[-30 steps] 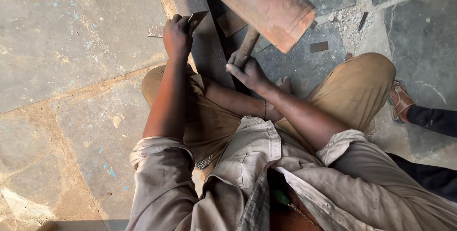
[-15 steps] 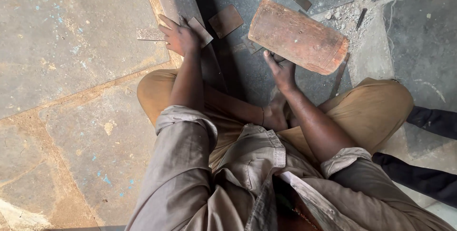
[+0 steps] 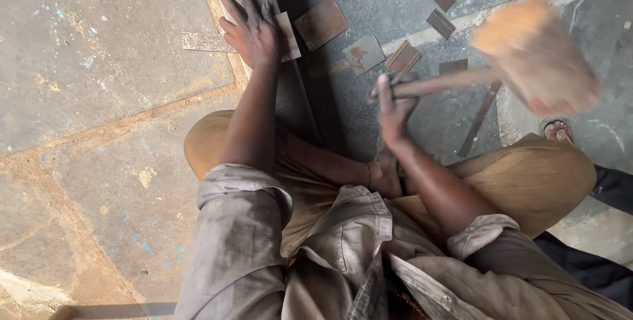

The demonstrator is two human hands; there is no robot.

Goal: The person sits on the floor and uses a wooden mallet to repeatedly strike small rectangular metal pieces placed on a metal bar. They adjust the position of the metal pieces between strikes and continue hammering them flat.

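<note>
Overhead, head view: the person sits cross-legged on a stone floor [image 3: 99, 96], and both bare arms reach forward, away from the body.
Left hand: the left hand [image 3: 254, 27] lies flat with its fingers spread, pressing a small metal plate [image 3: 287, 33] onto a long dark steel bar [image 3: 300, 106].
Left hand state: open and palm down; it grips nothing, it only bears down on the plate.
Right hand: the right hand [image 3: 394, 99] is closed around the wooden handle [image 3: 438, 85] of a large mallet [image 3: 537, 56].
Mallet axis: the handle runs nearly level across the picture, from the fist out to the person's right, where the blurred cylindrical head sits.
Key relation: the plate lies forward and to the left of the mallet head, well apart from it, with the right fist between the two.
Nearer hand: the left hand touches the plate; the right hand stays clear of it.
Bar axis: the bar runs away from the person's lap, under the left hand, toward the top edge.
Loose pieces: several flat rusty metal offcuts [image 3: 362, 53] lie scattered on the dark slab just beyond the right hand, none touched.
Bystander: a sandalled foot [image 3: 559, 129] and a dark trouser leg [image 3: 610, 188] of another person show at the right edge.
</note>
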